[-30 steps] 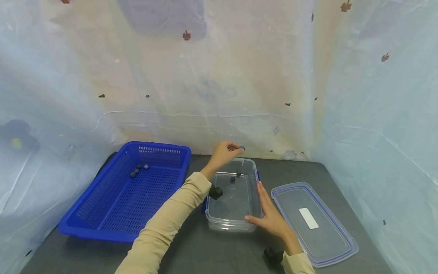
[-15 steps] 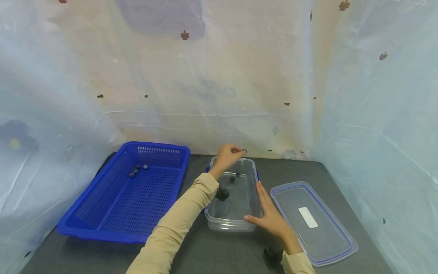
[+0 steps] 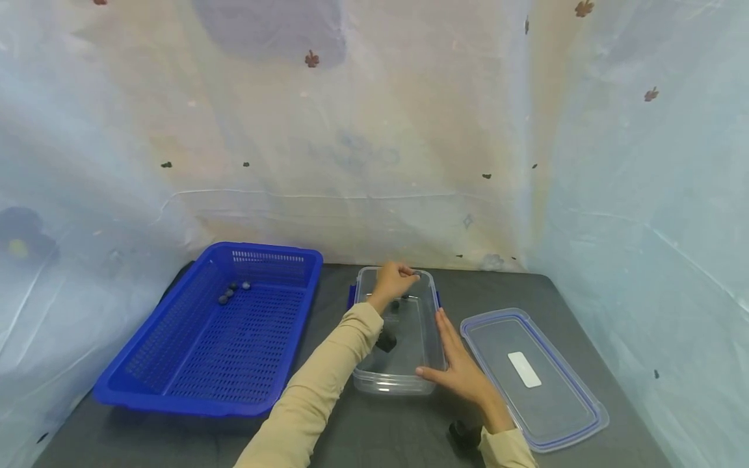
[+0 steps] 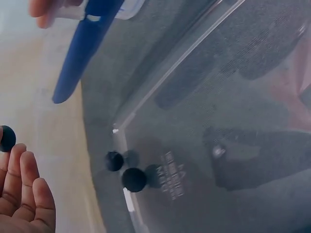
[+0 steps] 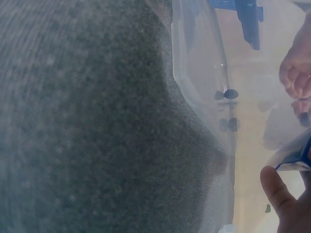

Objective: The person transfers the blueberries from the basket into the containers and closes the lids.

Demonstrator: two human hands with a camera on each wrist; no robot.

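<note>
My left hand (image 3: 394,282) pinches a small dark ball (image 4: 7,139) between thumb and fingertips, above the far end of a clear plastic container (image 3: 412,354). Two similar dark balls lie on the container's floor near its far end: one ball (image 4: 134,179) sits right beside the other ball (image 4: 114,160). Along the container's right side rests my right hand (image 3: 462,374), its fingers straight against the wall and its thumb at the near right corner. A blue side latch (image 4: 80,58) hangs out from the rim.
A blue slotted basket (image 3: 201,409) stands at left, with several dark balls (image 3: 229,292) towards its back. To the right lies a clear lid (image 3: 547,403) with a blue seal and white label. Patterned plastic sheeting (image 3: 374,162) rises behind the grey table (image 3: 328,416).
My left hand has moved slightly right and down with the ball, from above the far rim to over the container's far end. My right hand keeps its place on the container.
</note>
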